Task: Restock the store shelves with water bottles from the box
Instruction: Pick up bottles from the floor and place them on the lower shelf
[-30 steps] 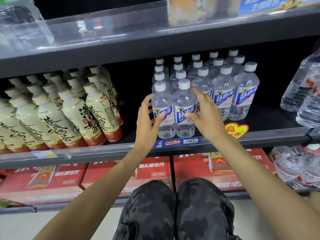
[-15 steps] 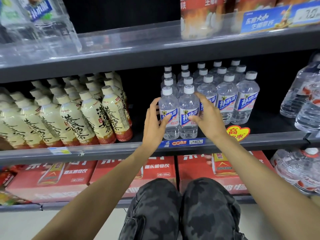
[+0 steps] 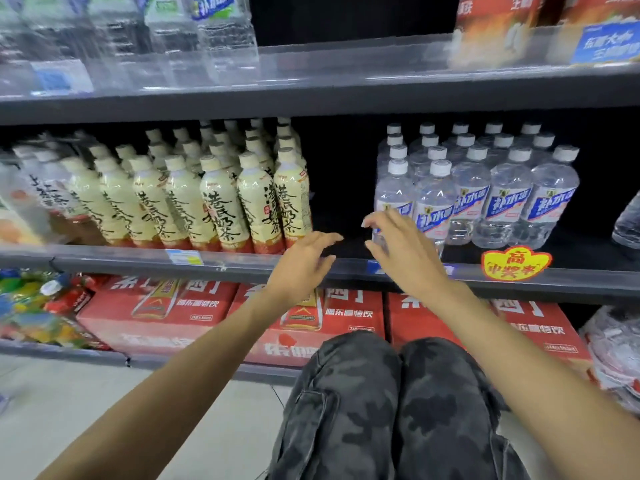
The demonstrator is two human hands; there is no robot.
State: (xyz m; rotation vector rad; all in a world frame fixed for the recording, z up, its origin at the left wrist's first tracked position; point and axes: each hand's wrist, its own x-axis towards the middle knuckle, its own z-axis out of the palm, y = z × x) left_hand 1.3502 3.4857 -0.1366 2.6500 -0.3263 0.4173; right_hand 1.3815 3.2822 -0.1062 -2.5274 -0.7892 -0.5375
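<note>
Several clear water bottles (image 3: pixel 472 188) with white caps and blue labels stand in rows on the middle shelf (image 3: pixel 242 263), right of centre. The two front-left bottles (image 3: pixel 433 202) stand forward of the others. My left hand (image 3: pixel 304 265) hovers open in front of the dark gap left of the water bottles, holding nothing. My right hand (image 3: pixel 401 251) is open too, fingers spread, in front of the lower part of the front-left bottle; I cannot tell whether it touches the bottle. No box of water is in view.
Cream milk-tea bottles (image 3: pixel 214 199) fill the left of the same shelf. Red drink cartons (image 3: pixel 166 313) sit on the bottom shelf. A yellow promo tag (image 3: pixel 516 263) hangs on the shelf edge. Large water bottles (image 3: pixel 628 220) stand at far right. My knees (image 3: pixel 391 393) are below.
Both hands have let go of the two front water bottles and drawn back and to the left. The view has swung left, so the shelf contents appear shifted right.
</note>
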